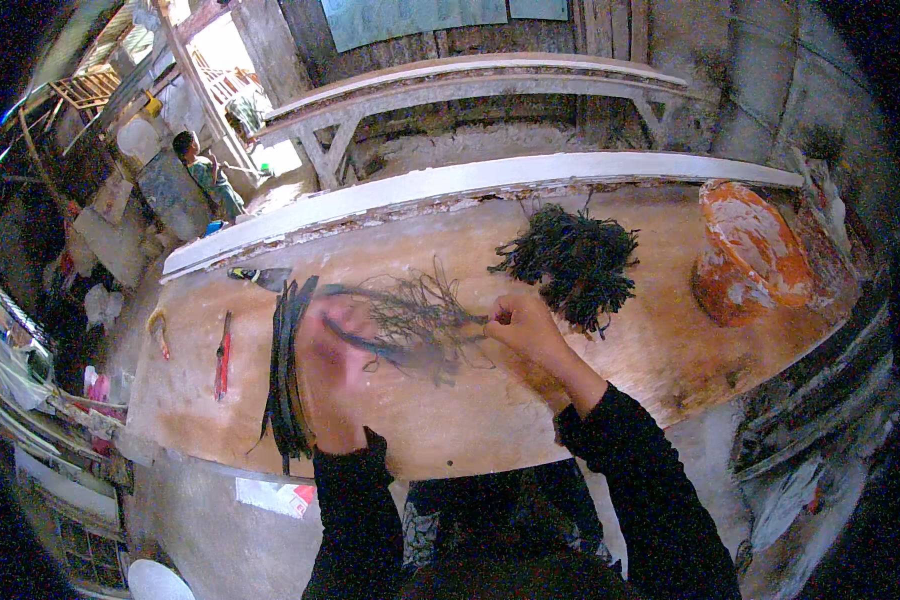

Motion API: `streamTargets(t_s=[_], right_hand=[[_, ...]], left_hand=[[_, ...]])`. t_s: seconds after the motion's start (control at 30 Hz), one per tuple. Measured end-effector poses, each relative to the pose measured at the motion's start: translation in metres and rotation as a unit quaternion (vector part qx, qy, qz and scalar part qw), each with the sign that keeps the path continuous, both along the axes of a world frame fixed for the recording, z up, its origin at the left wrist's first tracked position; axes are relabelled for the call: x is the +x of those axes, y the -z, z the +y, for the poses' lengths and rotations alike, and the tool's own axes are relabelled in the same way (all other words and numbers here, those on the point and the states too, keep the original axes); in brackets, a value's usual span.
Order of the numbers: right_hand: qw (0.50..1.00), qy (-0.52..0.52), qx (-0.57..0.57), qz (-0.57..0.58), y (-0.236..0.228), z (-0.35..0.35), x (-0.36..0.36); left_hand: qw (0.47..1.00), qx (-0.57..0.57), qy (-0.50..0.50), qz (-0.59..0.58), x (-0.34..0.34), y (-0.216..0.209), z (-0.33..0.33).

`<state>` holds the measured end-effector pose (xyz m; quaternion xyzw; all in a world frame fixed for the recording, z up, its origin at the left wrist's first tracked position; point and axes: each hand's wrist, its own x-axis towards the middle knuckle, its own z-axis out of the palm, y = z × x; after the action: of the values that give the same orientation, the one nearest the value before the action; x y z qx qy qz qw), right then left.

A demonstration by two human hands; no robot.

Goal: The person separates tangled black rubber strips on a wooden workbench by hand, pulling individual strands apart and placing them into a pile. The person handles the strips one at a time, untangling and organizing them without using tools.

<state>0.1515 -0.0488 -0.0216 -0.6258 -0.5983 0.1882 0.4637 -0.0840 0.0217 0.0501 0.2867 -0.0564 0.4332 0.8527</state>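
**Seemingly part-way along: one bundle in hand, one heap piled up, long strips lying to the left**

Gripping one end of a wispy dark bundle (425,318) between thumb and fingers of the right hand (525,328), above the middle of the counter (440,428). Fanned out leftward from that pinch in thin, looping strands, towards the left hand (338,352). Too blurred on that side to tell whether clamped on any strands or merely beside them. Hands apart from each other, with the bundle between.

Towards the far edge, right of centre, a heap of dark tufts (570,260), close in colour to the bundle. Probably countable as the share already done, though too tangled to number piece by piece.

Near the left end, just beside the left hand, a row of long dark strips (288,375), reaching almost to the near edge. Flat, straight and not visibly frayed; by that look, likely the share left over. As for the bundle in hand, apparently unfinished, being loose and uneven, and not yet laid on the heap.

Further left, out of use, a red-handled tool (223,360) and a small curved tool (158,330). Near the right end, well apart from both hands, an orange bucket (732,300) smeared with white.
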Motion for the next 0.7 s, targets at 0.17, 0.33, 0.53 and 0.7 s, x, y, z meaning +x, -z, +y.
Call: streamTargets(t_s=[0.17,0.33,0.53,0.7], right_hand=[[0.994,0.028,-0.087,-0.053,-0.002,0.003,0.005],[0.991,0.027,-0.124,-0.044,-0.006,0.001,0.009],[0.996,0.04,-0.051,-0.054,0.011,0.005,0.014],[0.999,0.025,-0.019,-0.002,-0.007,0.002,0.008]], left_hand=[[0.935,0.029,0.09,-0.342,-0.051,0.002,0.026],[0.914,-0.024,0.061,-0.401,-0.062,0.004,0.027],[0.9,0.014,-0.291,0.323,0.003,-0.006,-0.004],[0.87,0.112,-0.178,0.446,0.054,0.026,-0.021]])
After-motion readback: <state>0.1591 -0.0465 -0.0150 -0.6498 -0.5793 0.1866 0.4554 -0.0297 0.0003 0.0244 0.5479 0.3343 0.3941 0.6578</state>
